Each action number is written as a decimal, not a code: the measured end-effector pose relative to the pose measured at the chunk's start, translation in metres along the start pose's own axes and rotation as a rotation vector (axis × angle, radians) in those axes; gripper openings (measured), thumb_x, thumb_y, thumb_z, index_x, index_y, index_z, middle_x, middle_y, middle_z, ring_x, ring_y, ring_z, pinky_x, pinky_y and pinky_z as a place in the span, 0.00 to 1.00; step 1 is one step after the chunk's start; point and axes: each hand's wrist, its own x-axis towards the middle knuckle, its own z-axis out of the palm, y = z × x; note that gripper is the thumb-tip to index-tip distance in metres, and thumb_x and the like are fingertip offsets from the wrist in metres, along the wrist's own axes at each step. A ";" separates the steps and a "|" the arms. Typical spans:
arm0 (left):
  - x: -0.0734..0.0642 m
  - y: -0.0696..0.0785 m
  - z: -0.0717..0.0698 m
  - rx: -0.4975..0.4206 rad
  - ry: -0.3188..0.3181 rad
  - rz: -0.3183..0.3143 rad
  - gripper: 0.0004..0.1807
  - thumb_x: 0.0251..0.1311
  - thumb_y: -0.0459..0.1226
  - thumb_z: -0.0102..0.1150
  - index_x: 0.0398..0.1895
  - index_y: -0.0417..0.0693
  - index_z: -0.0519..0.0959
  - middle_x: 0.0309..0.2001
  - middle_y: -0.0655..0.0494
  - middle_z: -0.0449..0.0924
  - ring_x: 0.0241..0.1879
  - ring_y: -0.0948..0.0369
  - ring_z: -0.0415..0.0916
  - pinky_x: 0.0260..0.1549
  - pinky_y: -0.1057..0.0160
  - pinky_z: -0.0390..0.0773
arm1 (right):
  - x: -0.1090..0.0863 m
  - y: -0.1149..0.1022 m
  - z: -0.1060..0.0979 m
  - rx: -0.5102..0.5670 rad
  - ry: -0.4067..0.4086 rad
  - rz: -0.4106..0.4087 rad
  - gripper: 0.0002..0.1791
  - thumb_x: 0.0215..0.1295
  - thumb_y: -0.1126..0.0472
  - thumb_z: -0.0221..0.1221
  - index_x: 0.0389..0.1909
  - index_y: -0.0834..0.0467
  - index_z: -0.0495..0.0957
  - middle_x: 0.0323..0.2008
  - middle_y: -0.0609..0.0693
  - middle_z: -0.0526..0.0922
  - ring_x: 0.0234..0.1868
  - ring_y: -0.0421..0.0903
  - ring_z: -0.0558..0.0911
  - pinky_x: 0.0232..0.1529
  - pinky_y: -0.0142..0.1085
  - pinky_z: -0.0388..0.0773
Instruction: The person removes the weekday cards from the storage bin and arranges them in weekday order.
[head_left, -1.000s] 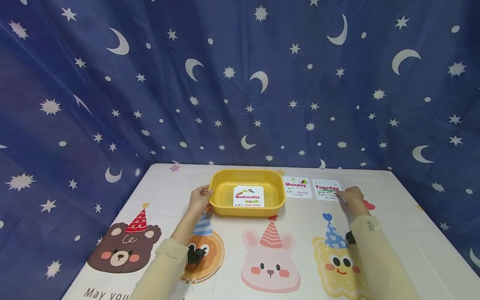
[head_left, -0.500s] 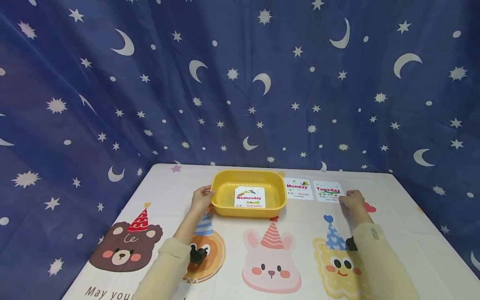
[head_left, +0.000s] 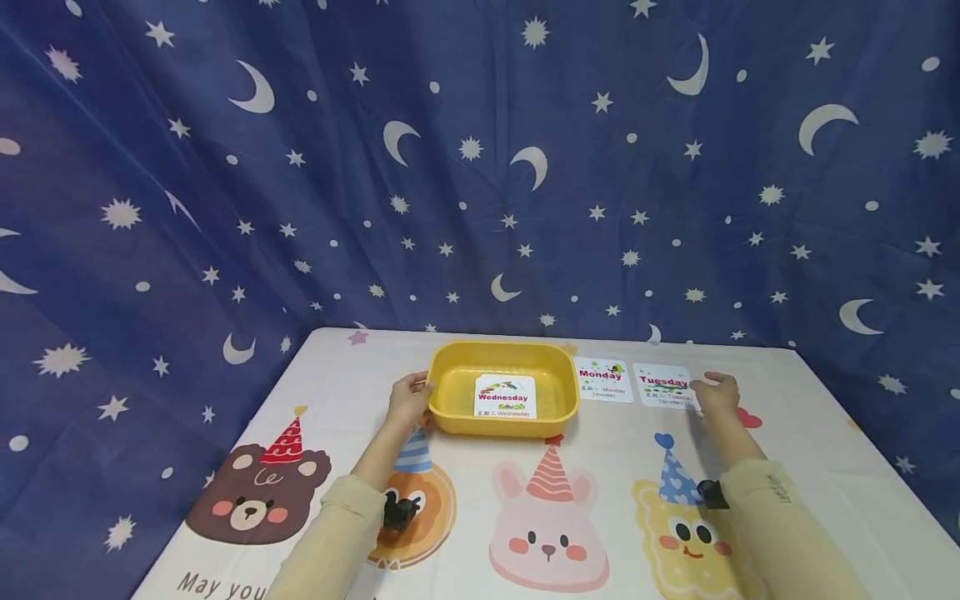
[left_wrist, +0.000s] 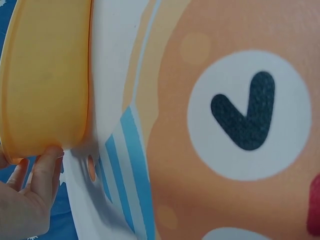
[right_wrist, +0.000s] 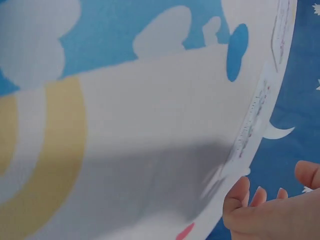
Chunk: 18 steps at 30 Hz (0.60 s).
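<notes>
A yellow plastic tray (head_left: 502, 428) stands at the back middle of the table. Inside it lies a white card printed "Wednesday" (head_left: 505, 392). My left hand (head_left: 408, 400) grips the tray's left end, fingers at its rim, as the left wrist view also shows on the tray's yellow wall (left_wrist: 47, 75). To the right of the tray lie a "Monday" card (head_left: 604, 382) and a "Tuesday" card (head_left: 663, 387), side by side and face up. My right hand (head_left: 717, 394) is at the Tuesday card's right edge, fingers loosely bent, thumb apart from them in the right wrist view.
The white tablecloth (head_left: 450, 500) carries printed animal faces in party hats. A dark blue curtain (head_left: 480, 183) with moons and stars hangs right behind the table's back edge and along both sides. Small black devices (head_left: 401, 510) sit at both wrists.
My right hand has drawn back from over the Tuesday card to its right edge, its fingers loosening. My left hand and the tray stay in place; the head view has shifted slightly.
</notes>
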 end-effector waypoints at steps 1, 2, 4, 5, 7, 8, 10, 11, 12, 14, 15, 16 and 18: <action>0.000 0.000 0.000 0.005 0.001 0.000 0.20 0.68 0.33 0.47 0.62 0.35 0.68 0.52 0.36 0.73 0.49 0.48 0.74 0.30 0.74 0.76 | 0.002 0.000 -0.001 -0.009 -0.001 -0.003 0.30 0.66 0.65 0.44 0.68 0.68 0.53 0.64 0.70 0.59 0.57 0.59 0.68 0.59 0.45 0.71; 0.000 0.001 0.001 0.011 0.004 -0.003 0.20 0.68 0.33 0.48 0.62 0.36 0.68 0.52 0.37 0.73 0.49 0.48 0.74 0.29 0.74 0.75 | 0.003 -0.001 0.000 -0.015 0.001 -0.008 0.29 0.66 0.65 0.45 0.67 0.68 0.54 0.62 0.70 0.62 0.55 0.57 0.70 0.55 0.44 0.75; 0.001 0.001 0.001 0.020 0.013 -0.003 0.20 0.68 0.33 0.48 0.61 0.35 0.69 0.51 0.37 0.74 0.48 0.49 0.75 0.29 0.73 0.76 | 0.003 -0.004 0.000 -0.027 -0.022 -0.028 0.28 0.66 0.64 0.46 0.66 0.67 0.56 0.59 0.69 0.65 0.49 0.55 0.73 0.46 0.40 0.77; 0.001 0.001 0.000 0.026 0.018 -0.004 0.20 0.68 0.33 0.48 0.61 0.35 0.69 0.51 0.37 0.74 0.47 0.50 0.75 0.29 0.73 0.76 | 0.004 -0.004 0.001 -0.038 -0.037 -0.044 0.28 0.66 0.64 0.47 0.65 0.67 0.57 0.56 0.69 0.67 0.45 0.53 0.74 0.40 0.37 0.77; 0.002 0.000 0.000 0.037 0.023 -0.005 0.20 0.68 0.33 0.49 0.61 0.35 0.69 0.51 0.37 0.74 0.47 0.50 0.75 0.30 0.72 0.77 | 0.012 -0.001 0.005 -0.056 -0.062 -0.083 0.26 0.66 0.62 0.49 0.64 0.67 0.59 0.51 0.67 0.69 0.38 0.48 0.75 0.29 0.31 0.76; 0.002 0.000 0.000 0.040 0.023 -0.007 0.20 0.68 0.34 0.49 0.61 0.35 0.69 0.51 0.37 0.74 0.47 0.51 0.75 0.31 0.72 0.77 | 0.016 0.001 0.007 -0.054 -0.077 -0.101 0.26 0.67 0.62 0.50 0.63 0.66 0.59 0.50 0.66 0.70 0.38 0.47 0.75 0.27 0.30 0.75; 0.002 0.000 0.000 0.040 0.018 -0.013 0.20 0.68 0.34 0.49 0.61 0.36 0.69 0.52 0.37 0.74 0.48 0.51 0.74 0.32 0.72 0.78 | 0.032 0.010 0.014 -0.067 -0.084 -0.142 0.25 0.68 0.60 0.50 0.62 0.66 0.62 0.46 0.63 0.70 0.35 0.45 0.74 0.20 0.25 0.71; 0.002 0.000 0.000 0.038 0.016 -0.015 0.20 0.68 0.34 0.48 0.61 0.36 0.69 0.52 0.37 0.74 0.48 0.50 0.75 0.32 0.72 0.78 | 0.042 0.016 0.018 -0.079 -0.079 -0.161 0.24 0.68 0.59 0.50 0.61 0.66 0.63 0.45 0.61 0.70 0.35 0.44 0.73 0.19 0.24 0.69; 0.002 0.001 0.000 0.036 0.014 -0.016 0.20 0.68 0.34 0.48 0.61 0.36 0.69 0.52 0.37 0.74 0.48 0.50 0.75 0.31 0.72 0.78 | 0.051 0.022 0.021 -0.096 -0.073 -0.179 0.23 0.69 0.57 0.50 0.60 0.65 0.64 0.43 0.58 0.70 0.34 0.43 0.72 0.17 0.23 0.67; 0.002 0.001 0.001 0.031 0.009 -0.015 0.20 0.68 0.34 0.48 0.61 0.36 0.69 0.52 0.37 0.74 0.48 0.50 0.75 0.30 0.73 0.77 | 0.052 0.024 0.027 -0.107 -0.082 -0.198 0.22 0.69 0.55 0.50 0.58 0.64 0.66 0.41 0.56 0.69 0.35 0.43 0.70 0.18 0.23 0.67; 0.001 0.001 0.001 0.027 0.007 -0.016 0.20 0.68 0.34 0.48 0.61 0.36 0.69 0.52 0.37 0.74 0.48 0.50 0.75 0.30 0.73 0.77 | 0.048 0.022 0.029 -0.106 -0.091 -0.210 0.20 0.69 0.55 0.50 0.56 0.62 0.68 0.39 0.53 0.69 0.35 0.42 0.70 0.19 0.23 0.67; 0.001 0.001 0.001 0.025 0.007 -0.011 0.20 0.68 0.33 0.48 0.61 0.35 0.68 0.51 0.37 0.74 0.48 0.49 0.75 0.29 0.73 0.77 | 0.035 0.014 0.030 -0.110 -0.104 -0.228 0.20 0.69 0.55 0.50 0.55 0.63 0.68 0.38 0.52 0.69 0.35 0.42 0.69 0.23 0.24 0.68; 0.001 0.001 0.001 0.022 0.006 -0.009 0.20 0.68 0.33 0.48 0.61 0.35 0.68 0.51 0.37 0.74 0.48 0.49 0.75 0.29 0.74 0.76 | 0.005 -0.006 0.030 -0.104 -0.147 -0.252 0.18 0.69 0.57 0.49 0.54 0.64 0.69 0.37 0.50 0.69 0.36 0.41 0.69 0.28 0.27 0.72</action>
